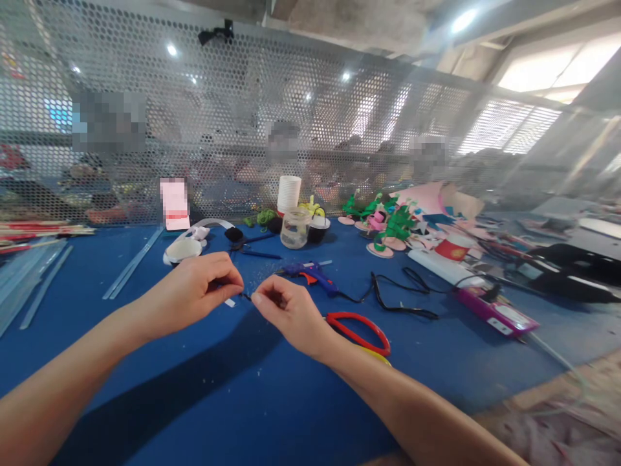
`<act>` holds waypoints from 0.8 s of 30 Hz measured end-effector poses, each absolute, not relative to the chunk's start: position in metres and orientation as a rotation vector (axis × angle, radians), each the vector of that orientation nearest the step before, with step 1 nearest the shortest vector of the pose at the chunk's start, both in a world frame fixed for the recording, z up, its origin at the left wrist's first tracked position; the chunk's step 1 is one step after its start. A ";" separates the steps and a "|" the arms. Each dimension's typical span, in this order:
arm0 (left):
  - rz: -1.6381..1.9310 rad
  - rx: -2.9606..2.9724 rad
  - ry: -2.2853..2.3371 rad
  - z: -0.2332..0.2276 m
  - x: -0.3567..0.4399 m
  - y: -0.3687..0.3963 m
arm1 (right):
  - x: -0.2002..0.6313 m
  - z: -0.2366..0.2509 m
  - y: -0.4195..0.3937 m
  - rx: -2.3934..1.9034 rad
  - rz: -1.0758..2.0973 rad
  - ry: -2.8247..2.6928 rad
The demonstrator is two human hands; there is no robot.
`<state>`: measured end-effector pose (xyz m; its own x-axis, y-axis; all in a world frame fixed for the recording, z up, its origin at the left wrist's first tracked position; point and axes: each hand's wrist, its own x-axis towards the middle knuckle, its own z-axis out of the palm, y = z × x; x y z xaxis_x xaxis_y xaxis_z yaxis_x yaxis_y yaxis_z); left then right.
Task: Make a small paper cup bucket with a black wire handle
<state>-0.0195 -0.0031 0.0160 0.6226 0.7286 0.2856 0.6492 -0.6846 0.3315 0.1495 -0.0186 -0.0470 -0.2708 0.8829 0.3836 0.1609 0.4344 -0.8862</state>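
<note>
My left hand (204,288) and my right hand (288,307) are close together over the blue table, each in a pinch. A short, thin dark piece (246,296) spans the small gap between their fingertips; its kind is too small to make out. Just beyond my right hand lies a blue glue gun (317,277) with an orange trigger. Pliers or scissors with a red handle (363,329) and a yellow one lie partly hidden by my right forearm. A small white scrap (229,302) shows beside my left fingertips. Behind my left hand stands a white cup (184,249).
A glass jar (295,230) and a stack of paper cups (289,193) stand at the back before a perforated metal screen (218,129). Green craft plants (400,223) are behind right. A black cord runs towards a purple power strip (497,312). Clear sticks (133,264) lie left.
</note>
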 end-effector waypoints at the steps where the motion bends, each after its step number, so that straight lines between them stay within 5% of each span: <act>1: 0.611 2.623 1.142 0.016 -0.019 -0.003 | 0.150 -0.046 -0.019 -0.906 0.957 -1.687; 10: 0.809 2.609 1.125 0.005 -0.010 -0.005 | 0.150 -0.045 -0.016 -0.915 1.101 -1.469; 24: 0.641 3.094 1.079 0.004 -0.008 -0.016 | 0.151 -0.046 -0.018 -1.040 0.642 -1.831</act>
